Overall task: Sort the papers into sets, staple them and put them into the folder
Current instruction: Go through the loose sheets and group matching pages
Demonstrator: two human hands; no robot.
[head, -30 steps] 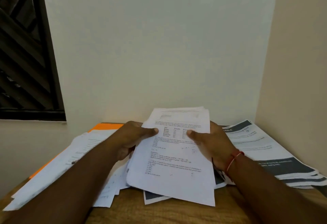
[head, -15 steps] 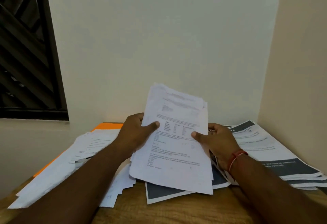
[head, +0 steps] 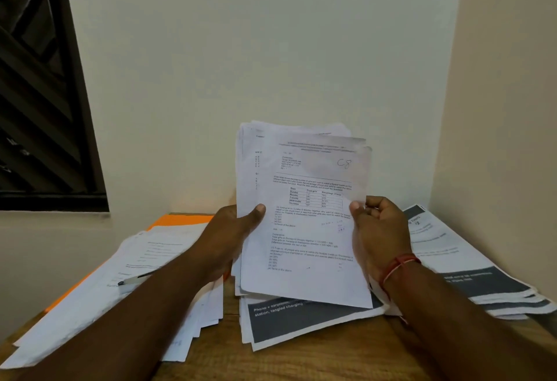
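I hold a stack of white printed sheets [head: 304,218] upright above the wooden table [head: 301,356]. My left hand [head: 232,236] grips its left edge, thumb on the front page. My right hand [head: 379,230] pinches its right edge; a red thread is on that wrist. Under the stack lie sheets with a dark grey band [head: 301,317]. An orange folder [head: 180,220] shows at the back left, mostly covered by a spread of white papers [head: 99,293]. No stapler is in sight.
A pen [head: 135,279] lies on the left papers. More grey-banded sheets [head: 470,260] are piled at the right against the wall. Loose white sheets [head: 199,320] sit under my left forearm. A dark window grille [head: 36,94] is at the left. Walls close the corner.
Both hands have raised the stack from nearly flat on the pile to upright, uncovering the grey-banded sheets beneath. The camera has tilted slightly.
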